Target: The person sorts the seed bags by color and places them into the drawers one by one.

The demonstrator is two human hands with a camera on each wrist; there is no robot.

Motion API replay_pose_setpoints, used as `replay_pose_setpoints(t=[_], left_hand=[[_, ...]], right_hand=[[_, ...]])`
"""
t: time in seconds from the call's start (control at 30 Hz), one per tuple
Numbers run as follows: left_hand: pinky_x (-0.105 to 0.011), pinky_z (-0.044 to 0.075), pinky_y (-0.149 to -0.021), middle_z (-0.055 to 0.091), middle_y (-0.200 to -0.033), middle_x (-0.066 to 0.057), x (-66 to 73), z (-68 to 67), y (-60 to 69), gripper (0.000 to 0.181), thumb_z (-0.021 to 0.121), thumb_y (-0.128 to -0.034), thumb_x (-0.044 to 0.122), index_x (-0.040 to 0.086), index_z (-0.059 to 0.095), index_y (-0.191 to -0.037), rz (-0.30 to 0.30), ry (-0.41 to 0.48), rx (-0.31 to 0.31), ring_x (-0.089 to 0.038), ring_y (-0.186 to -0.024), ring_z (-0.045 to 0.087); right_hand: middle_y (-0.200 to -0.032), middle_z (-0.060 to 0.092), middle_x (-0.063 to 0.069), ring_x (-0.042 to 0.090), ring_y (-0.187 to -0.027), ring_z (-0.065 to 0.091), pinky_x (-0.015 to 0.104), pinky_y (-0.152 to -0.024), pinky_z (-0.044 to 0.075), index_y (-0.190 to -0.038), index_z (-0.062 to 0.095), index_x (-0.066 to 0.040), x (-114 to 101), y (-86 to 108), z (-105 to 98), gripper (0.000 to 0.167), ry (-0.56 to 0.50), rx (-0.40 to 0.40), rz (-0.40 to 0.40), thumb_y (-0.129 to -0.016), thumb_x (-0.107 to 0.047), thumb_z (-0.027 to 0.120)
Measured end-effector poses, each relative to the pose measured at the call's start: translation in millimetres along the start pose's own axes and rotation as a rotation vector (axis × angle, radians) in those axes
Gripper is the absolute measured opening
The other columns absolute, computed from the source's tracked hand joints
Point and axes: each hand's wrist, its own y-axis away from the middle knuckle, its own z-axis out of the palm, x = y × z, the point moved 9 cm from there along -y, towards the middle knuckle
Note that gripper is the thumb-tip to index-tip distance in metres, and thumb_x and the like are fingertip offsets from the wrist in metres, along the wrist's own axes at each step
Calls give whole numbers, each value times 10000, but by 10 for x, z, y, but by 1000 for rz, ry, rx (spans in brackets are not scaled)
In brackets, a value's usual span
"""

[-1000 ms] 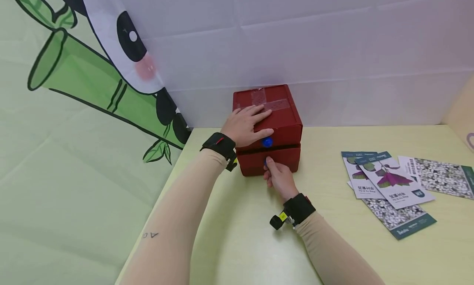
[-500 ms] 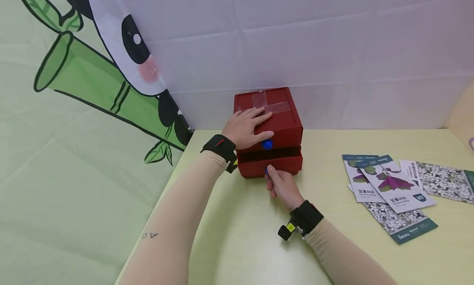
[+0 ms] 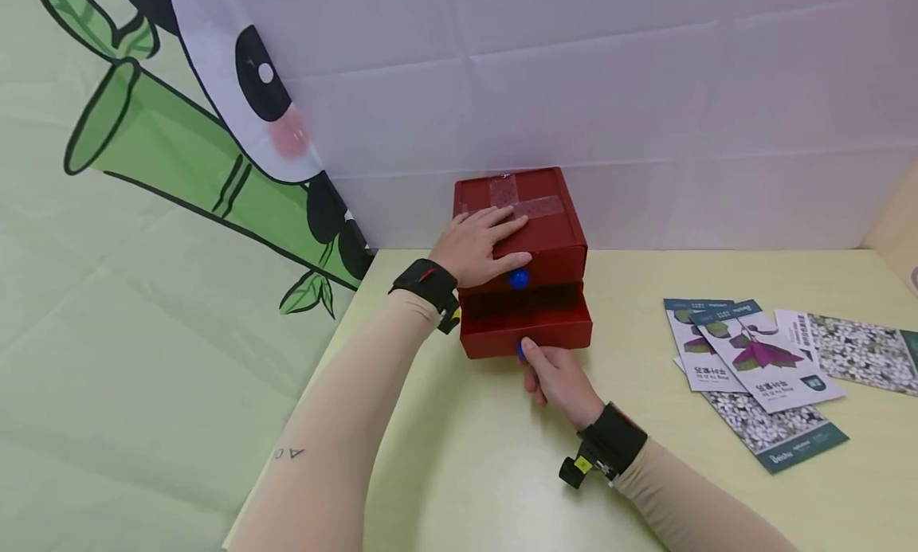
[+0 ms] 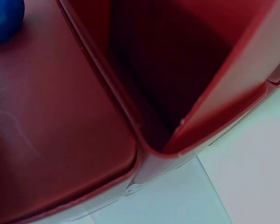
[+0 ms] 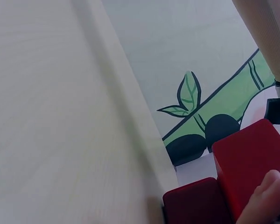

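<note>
A red two-drawer box (image 3: 548,225) with clear tape on its top stands against the back cloth. My left hand (image 3: 476,248) rests on the box's top left with fingers spread, the thumb just above the upper blue knob (image 3: 519,279). The lower drawer (image 3: 495,342) is pulled partway out, and its visible inside (image 4: 177,60) is dark, with nothing seen in it. My right hand (image 3: 562,383) pinches the lower drawer's blue knob (image 3: 521,351), mostly covered by the thumb. In the left wrist view the upper drawer front (image 4: 60,121) is closed.
Several flower-printed seed packets (image 3: 763,357) lie overlapping on the right of the pale table (image 3: 488,472). A white cloth (image 3: 610,98) hangs right behind the box. A cloth printed with green bamboo (image 3: 186,154) hangs beyond the table's left edge.
The right hand has drawn the lower drawer outward, toward the person, from a narrow gap to partway out. The left hand has stayed on the box's top.
</note>
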Motion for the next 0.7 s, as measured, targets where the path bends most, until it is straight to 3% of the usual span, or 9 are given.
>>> replay_pose_setpoints(t=[0.27,0.7], left_hand=[[-476,176,-1158,255,-1575,3,10,23,-27,715,413,-903,667,331,281,-1521,-23,-2,-10,-229,-1435,226],[-476,174,-1158,249,-1577,8,7,12,-109,719,403,-903,672,331,276,-1522,-32,-9,-22,-230,-1438,221]], right_hand=[[-633,527,148,201,-440,452,288,-460,399,-933,608,-22,30,66,-54,543,77,-83,-43,-966,-541,453],[-597,531,144,165,-409,453,304,-437,423,-942,623,23,17,197,-86,557,156,-160,-75,-987,-501,441]])
